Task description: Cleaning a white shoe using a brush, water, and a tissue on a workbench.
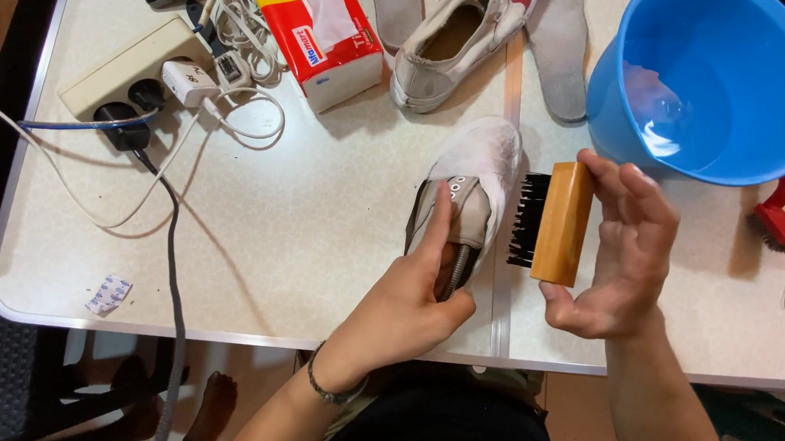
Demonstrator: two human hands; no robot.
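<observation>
Head view: left hand (pixel 405 296) grips grey shoe (pixel 467 199); right hand (pixel 622 244) clasps wooden brush (pixel 549 221). Risk: an elbow swing could tip blue water basin (pixel 615 101), just beside it.

Looks like a home: folding table (pixel 259 245) with power strip (pixel 129 69), tissue box (pixel 329 40) right of it, bare feet underneath.

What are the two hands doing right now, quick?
Left hand: closed on the white shoe, fingers tucked inside its opening.
Right hand: holding the wooden brush by its ends, bristles facing the shoe.
</observation>
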